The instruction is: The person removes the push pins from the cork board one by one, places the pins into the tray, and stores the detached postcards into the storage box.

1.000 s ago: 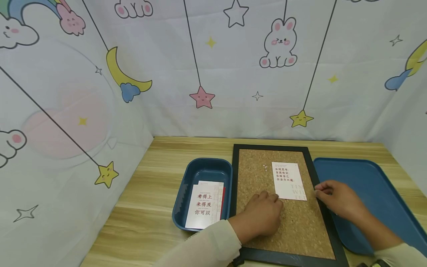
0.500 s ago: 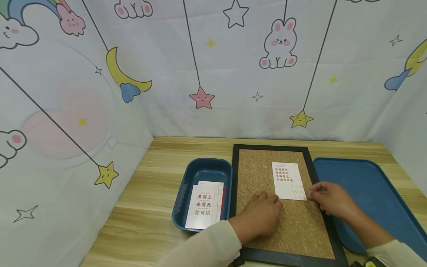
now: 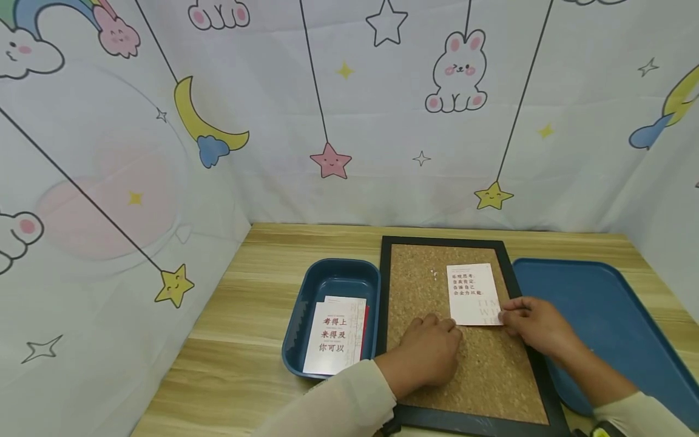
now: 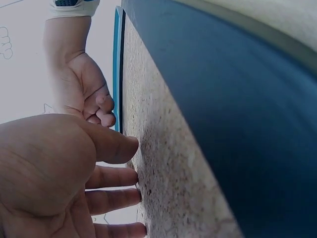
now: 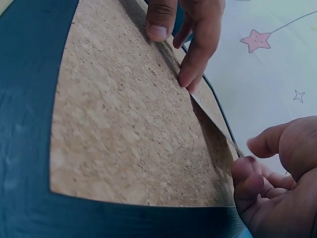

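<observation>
A white card (image 3: 472, 292) with red lettering lies on the upper right of a black-framed cork board (image 3: 426, 285). My right hand (image 3: 505, 315) pinches the card's lower right corner. In the right wrist view that corner of the card (image 5: 218, 121) is raised off the cork board (image 5: 119, 124), with my right hand (image 5: 247, 156) at its tip. My left hand (image 3: 440, 324) rests flat on the cork by the card's lower left corner. Its fingertips (image 5: 190, 77) touch the card's edge. The left wrist view shows my left hand (image 4: 131, 168) with straight fingers against the cork board (image 4: 163, 163).
A deep blue bin (image 3: 306, 303) left of the board holds a few cards (image 3: 334, 337) with red lettering. A flat blue tray (image 3: 606, 309) lies right of the board. Something small and pale (image 3: 434, 274) sits on the cork. Printed fabric walls enclose the wooden table (image 3: 256, 291).
My right hand moved left from the board's frame to the card's lower right corner and took hold of it. The card shifted slightly up. The left hand stayed put.
</observation>
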